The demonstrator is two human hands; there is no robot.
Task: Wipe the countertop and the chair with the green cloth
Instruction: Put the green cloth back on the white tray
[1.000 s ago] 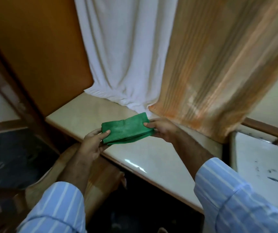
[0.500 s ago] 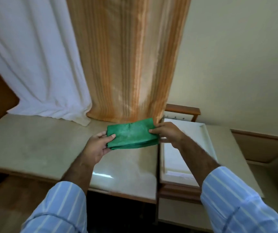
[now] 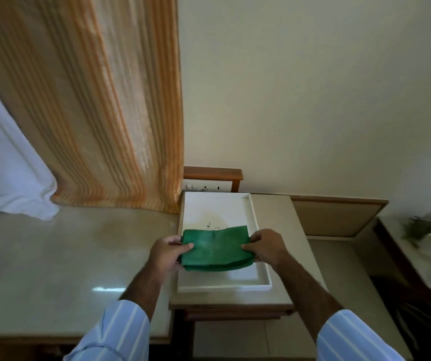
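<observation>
Head view: the green cloth [image 3: 215,248] is folded into a thick, soft rectangle and stretched between both hands, likely to keep a flat pad ready for wiping. The left hand [image 3: 166,252] pinches its left edge with thumb on top and fingers [image 3: 174,239] beneath; the right hand [image 3: 267,247] pinches the right edge likewise. The cloth hangs above a shallow white tray [image 3: 260,259] with a raised rim. The glossy, pale stone tabletop [image 3: 52,256] lies to the left, below a ribbed orange curtain [image 3: 99,105]. No chair shows.
</observation>
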